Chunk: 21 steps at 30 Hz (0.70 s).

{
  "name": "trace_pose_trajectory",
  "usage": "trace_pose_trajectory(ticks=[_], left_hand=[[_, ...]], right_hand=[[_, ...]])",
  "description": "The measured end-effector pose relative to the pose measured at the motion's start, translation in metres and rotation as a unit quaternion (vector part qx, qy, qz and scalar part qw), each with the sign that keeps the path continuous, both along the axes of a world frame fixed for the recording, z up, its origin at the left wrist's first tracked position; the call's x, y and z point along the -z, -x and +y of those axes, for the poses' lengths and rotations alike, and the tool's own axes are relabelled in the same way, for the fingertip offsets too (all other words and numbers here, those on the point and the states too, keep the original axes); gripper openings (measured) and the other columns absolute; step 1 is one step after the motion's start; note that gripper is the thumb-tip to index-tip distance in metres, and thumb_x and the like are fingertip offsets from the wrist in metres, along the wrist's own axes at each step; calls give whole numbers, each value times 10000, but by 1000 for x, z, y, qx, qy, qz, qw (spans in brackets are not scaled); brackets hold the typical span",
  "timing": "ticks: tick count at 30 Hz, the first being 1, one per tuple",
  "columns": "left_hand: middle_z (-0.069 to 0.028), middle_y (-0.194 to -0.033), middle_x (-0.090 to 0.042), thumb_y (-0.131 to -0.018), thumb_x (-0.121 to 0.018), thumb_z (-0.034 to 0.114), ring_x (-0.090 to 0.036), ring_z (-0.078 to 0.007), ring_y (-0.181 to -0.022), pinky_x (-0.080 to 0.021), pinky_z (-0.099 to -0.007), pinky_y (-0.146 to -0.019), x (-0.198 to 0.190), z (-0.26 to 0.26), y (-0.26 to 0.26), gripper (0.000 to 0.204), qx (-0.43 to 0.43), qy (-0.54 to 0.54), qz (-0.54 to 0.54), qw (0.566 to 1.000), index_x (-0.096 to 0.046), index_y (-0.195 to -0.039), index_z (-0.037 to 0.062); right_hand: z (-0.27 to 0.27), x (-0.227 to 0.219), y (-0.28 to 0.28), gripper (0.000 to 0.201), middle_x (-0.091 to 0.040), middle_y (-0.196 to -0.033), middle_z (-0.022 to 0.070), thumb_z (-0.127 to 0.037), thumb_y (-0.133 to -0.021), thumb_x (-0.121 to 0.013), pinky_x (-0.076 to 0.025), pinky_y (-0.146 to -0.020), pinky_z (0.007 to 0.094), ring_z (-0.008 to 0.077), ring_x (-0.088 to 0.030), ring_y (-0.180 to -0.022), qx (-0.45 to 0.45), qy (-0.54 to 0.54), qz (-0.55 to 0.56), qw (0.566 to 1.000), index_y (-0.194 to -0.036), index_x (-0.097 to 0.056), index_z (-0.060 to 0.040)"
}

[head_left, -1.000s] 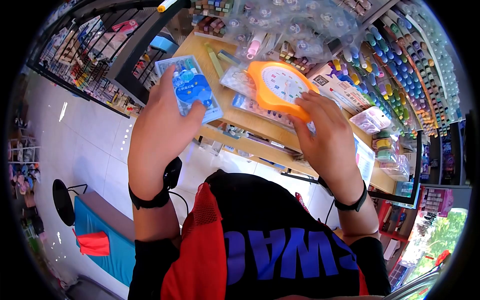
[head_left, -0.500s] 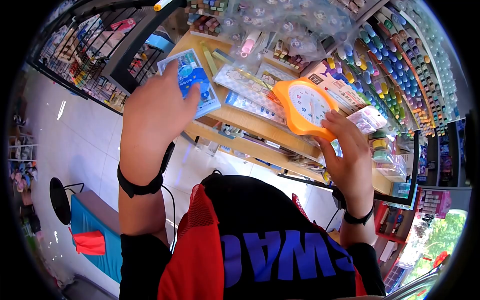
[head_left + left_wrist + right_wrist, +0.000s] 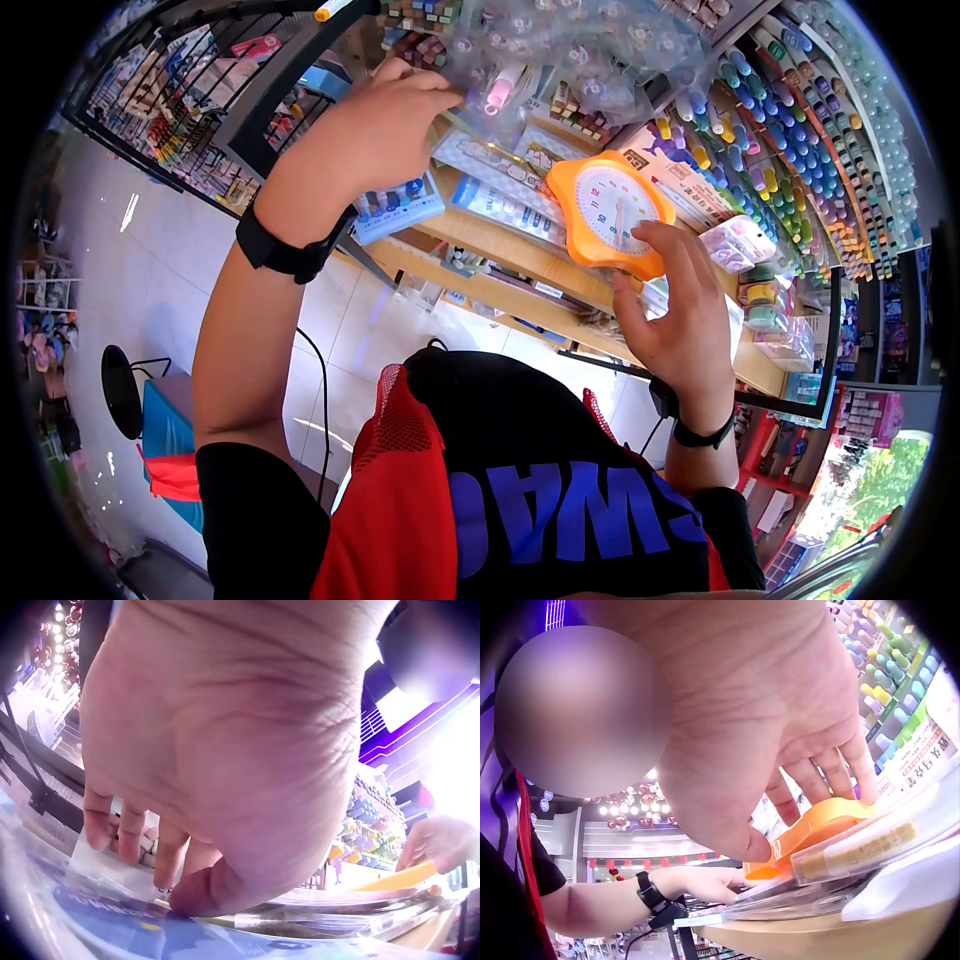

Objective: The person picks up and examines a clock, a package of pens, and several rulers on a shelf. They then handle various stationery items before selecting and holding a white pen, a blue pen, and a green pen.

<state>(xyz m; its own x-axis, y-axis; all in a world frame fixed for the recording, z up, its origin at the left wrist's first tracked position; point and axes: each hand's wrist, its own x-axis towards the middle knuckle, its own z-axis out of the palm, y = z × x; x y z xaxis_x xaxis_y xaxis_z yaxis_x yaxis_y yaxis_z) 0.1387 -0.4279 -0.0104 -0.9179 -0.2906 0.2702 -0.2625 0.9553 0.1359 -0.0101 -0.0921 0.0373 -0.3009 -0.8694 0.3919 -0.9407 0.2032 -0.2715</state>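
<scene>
An orange toy clock (image 3: 612, 212) with a white dial lies tilted over flat packets on the wooden shelf. My right hand (image 3: 685, 310) grips its near right corner, fingers on the face side and thumb at the lower edge. The orange rim (image 3: 817, 825) shows under those fingers in the right wrist view. My left hand (image 3: 370, 130) reaches over a clear-lidded box with a blue label (image 3: 400, 208), covering most of it. Its fingers point down, thumb close to the index finger, beside a yellow-green stick mostly hidden by the hand. I cannot tell whether it pinches anything.
Flat patterned packets (image 3: 500, 165) lie between the hands. A pink-capped pen (image 3: 503, 88) and plastic-wrapped goods stand behind. Marker racks (image 3: 780, 130) rise at the right, with a printed white box (image 3: 680, 180) before them. A black metal frame (image 3: 265, 120) edges the left side.
The clock has moved right with my right hand and now lies over the packets. My left hand has left the blue-labelled box's side and reached farther back over it.
</scene>
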Motion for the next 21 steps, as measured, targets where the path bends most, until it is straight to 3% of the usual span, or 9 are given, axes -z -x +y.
trace_pose_trajectory(ticks=[8,14,16,18,21], left_hand=[[-125,-1448,-635,-890,-652,31,-527,-334,-1420,-439,-443,-1218,-10,-5,3,552,9,-57,-52,997,-720,-1433,104],[-135,-1366,-645,-837,-752,104,-537,-351,-1399,-439,-436,-1198,-14,-12,6,557,36,-96,-82,991,-744,-1394,114],[-132,-1376,-643,-800,-786,122,-536,-356,-1400,-437,-437,-1198,-13,-13,7,587,51,-107,-81,990,-745,-1386,113],[-127,-1399,-632,-747,-803,111,-522,-366,-1413,-435,-444,-1200,-18,-11,8,658,51,-118,-97,987,-734,-1401,120],[-122,-1403,-630,-739,-804,110,-512,-371,-1415,-436,-449,-1199,-17,-12,10,684,51,-112,-113,986,-719,-1418,124]], right_hand=[[-27,-6,-13,437,-722,-1132,136,-271,-900,-842,-546,-890,470,349,-694,-1025,-4,-8,96,995,-1235,-685,-40],[-64,-8,-29,460,-683,-1167,143,-322,-888,-849,-522,-948,489,357,-650,-1114,-21,8,118,993,-1235,-694,-64],[-79,1,-35,455,-671,-1271,182,-306,-888,-838,-507,-1016,498,395,-612,-1225,-101,22,110,989,-1259,-698,-82],[-92,12,-42,470,-636,-1443,211,-284,-905,-809,-483,-1106,510,408,-582,-1338,-126,10,116,985,-1324,-703,-101],[-101,29,-40,484,-640,-1426,205,-279,-907,-805,-482,-1108,506,396,-593,-1315,-127,3,131,983,-1352,-707,-115]])
